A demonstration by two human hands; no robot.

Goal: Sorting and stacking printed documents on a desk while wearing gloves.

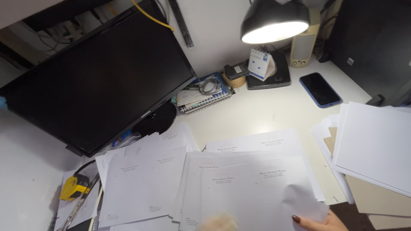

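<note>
Where papers (pixel 252 179) sprawl, perhaps monitor (pixel 94 72) nearby

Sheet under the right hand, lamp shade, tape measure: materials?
Sheet: thin matte white paper, its corner curling at the right hand. Lamp shade: glossy black, probably painted metal or plastic. Tape measure: yellow case, likely moulded plastic with black trim.
</note>
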